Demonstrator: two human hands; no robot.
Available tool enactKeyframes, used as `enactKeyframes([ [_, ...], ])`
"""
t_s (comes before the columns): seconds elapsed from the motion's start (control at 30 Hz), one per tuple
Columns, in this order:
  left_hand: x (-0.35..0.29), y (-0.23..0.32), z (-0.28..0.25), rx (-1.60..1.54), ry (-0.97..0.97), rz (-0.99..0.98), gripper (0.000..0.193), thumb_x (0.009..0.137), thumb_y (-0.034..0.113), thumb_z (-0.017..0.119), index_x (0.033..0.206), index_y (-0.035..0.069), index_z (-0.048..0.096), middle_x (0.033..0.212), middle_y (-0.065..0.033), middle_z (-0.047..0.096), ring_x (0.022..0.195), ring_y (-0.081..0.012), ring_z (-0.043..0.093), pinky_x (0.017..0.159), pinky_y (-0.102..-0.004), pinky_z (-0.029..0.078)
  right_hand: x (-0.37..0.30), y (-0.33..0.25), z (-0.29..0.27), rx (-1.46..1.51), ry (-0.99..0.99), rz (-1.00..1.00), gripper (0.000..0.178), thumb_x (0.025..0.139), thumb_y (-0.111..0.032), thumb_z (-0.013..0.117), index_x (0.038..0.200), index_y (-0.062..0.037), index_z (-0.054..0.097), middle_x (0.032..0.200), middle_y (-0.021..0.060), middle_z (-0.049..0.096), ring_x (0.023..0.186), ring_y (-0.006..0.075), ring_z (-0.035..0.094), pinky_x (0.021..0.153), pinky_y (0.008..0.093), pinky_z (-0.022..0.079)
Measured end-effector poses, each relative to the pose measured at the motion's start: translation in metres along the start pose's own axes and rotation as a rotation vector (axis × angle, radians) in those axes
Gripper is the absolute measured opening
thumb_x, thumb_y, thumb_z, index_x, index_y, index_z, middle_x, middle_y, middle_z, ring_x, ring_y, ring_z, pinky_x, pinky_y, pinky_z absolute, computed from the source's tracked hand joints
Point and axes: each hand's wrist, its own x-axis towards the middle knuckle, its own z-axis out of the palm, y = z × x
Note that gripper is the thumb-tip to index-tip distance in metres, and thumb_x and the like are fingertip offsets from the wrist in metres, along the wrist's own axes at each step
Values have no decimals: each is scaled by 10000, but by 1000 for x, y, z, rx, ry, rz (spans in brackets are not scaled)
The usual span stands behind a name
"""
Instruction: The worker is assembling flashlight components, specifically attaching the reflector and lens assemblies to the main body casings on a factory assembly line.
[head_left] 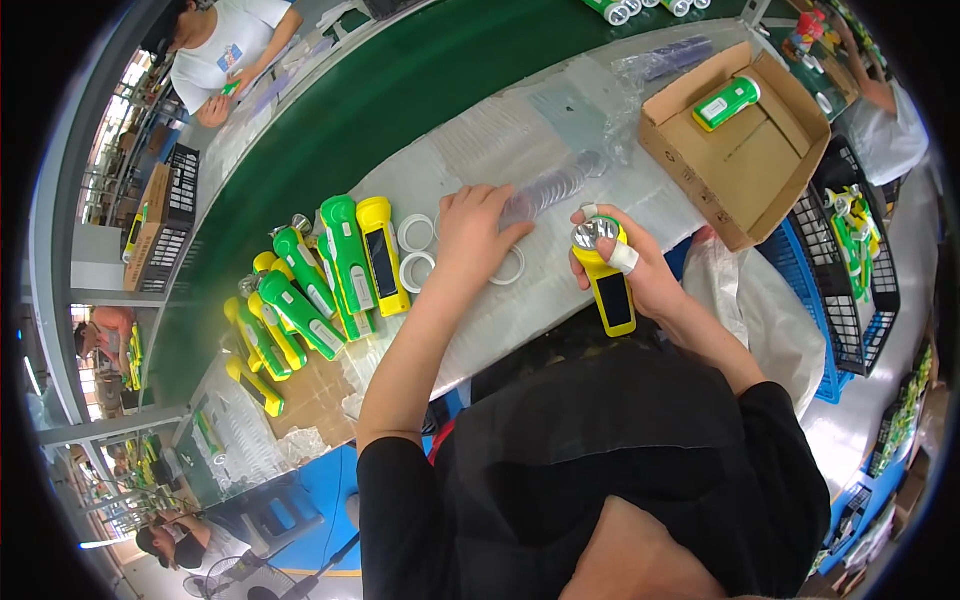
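My right hand (pixel 645 265) is wrapped round a yellow flashlight (pixel 615 300) with a dark panel, its shiny reflector facing up. White tape covers parts of the fingers. On the table my left hand (pixel 478 235) has its finger and thumb at either side of the near end of a row of clear round lenses (pixel 560 185); its fingertips are partly hidden. Close to that hand lie white rings (pixel 416 233), one of them (pixel 509 267) just below the thumb. Left of the rings stands a yellow flashlight (pixel 383 255) beside a group of green-and-yellow flashlights (pixel 345 250).
At the right, a cardboard box (pixel 690 190) holds one green flashlight (pixel 727 104). Beyond it a black crate (pixel 860 330) contains more flashlights, beside a white sack (pixel 745 300). A green conveyor belt (pixel 330 130) curves behind the table. A co-worker (pixel 235 50) sits across it.
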Motion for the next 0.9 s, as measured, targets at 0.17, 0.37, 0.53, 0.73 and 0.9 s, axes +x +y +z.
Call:
enactKeyframes([
  [0.17, -9, 33, -22, -489, 171, 141, 454, 825, 228, 707, 1239, 59, 627, 1071, -112, 609, 1000, -282, 557, 915, -395, 413, 4, 2, 4, -52, -29, -10, 498, 954, -376, 600, 1282, -22, 475, 883, 121, 606, 734, 185, 598, 699, 307, 483],
  [0.37, -32, 56, -25, -360, 239, 324, 363, 934, 175, 532, 1258, 38, 623, 1158, -145, 558, 1116, -308, 491, 941, -401, 399, 2, -2, 23, -10, -138, 26, 365, 966, -275, 602, 1222, -36, 499, 942, 77, 606, 781, 141, 612, 685, 273, 504],
  [0.53, -35, 56, -10, -525, 316, 365, 308, 892, 117, 526, 1161, 13, 635, 1156, -132, 586, 1060, -319, 539, 930, -426, 385, 2, 15, 20, -28, -215, 47, 513, 975, -362, 575, 1346, -31, 450, 1050, 81, 596, 856, 171, 622, 742, 295, 512],
  [0.73, -36, 52, -16, -523, 356, 398, 282, 886, 142, 548, 1120, 11, 637, 1194, -132, 584, 1092, -319, 539, 930, -438, 378, 7, 22, 28, -109, -132, -126, 364, 981, -270, 557, 1261, -49, 481, 976, 91, 598, 796, 172, 607, 740, 310, 495],
  [0.9, -64, 7, -62, 85, 178, -17, 326, 777, 297, 767, 1027, 99, 701, 1225, -114, 586, 1139, -326, 517, 954, -443, 390, 31, -6, 17, -49, -182, -181, 435, 953, -316, 596, 1253, -31, 463, 833, 106, 596, 712, 166, 587, 699, 302, 478],
])
